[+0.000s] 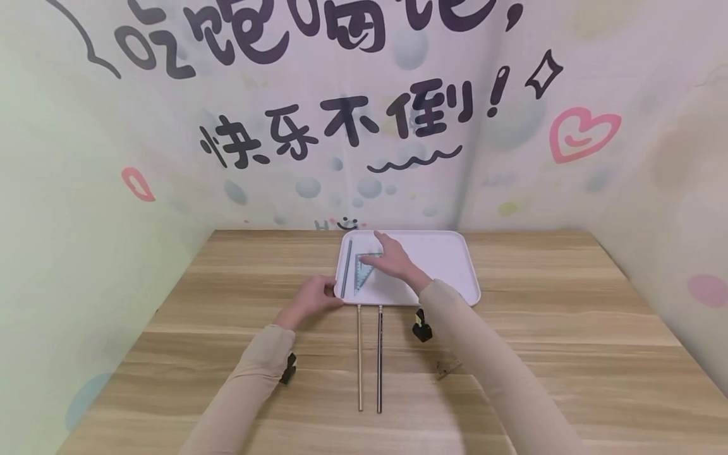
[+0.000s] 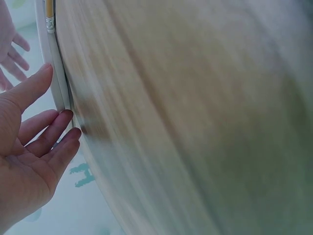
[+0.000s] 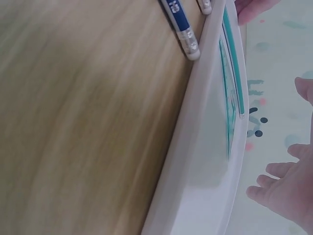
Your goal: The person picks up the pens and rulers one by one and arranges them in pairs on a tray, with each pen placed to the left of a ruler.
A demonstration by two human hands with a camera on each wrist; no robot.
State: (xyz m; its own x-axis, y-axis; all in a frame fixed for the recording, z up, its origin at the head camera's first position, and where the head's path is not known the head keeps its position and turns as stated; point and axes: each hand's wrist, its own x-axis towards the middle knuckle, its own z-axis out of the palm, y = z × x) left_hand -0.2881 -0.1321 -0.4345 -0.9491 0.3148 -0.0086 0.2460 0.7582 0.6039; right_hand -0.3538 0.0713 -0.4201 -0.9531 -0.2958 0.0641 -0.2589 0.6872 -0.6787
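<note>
A white tray [image 1: 421,268] lies at the back of the table. My left hand [image 1: 313,296] grips its front left corner, thumb at the front wall and fingers round the side. Inside the tray, a narrow teal ruler [image 1: 347,268] lies along the left side, with a clear teal set square [image 1: 361,273] beside it. My right hand [image 1: 394,258] is over the set square, fingers spread and holding nothing; in the right wrist view it hovers above the tray. In front, a tan pencil [image 1: 360,360] and a dark blue pencil [image 1: 380,360] lie parallel, eraser ends towards the tray.
A small brownish piece [image 1: 448,368] lies on the wooden table [image 1: 569,316] beside the right sleeve. Black devices show by both forearms, one near the right wrist [image 1: 422,327]. A printed wall cloth [image 1: 512,189] stands right behind the tray.
</note>
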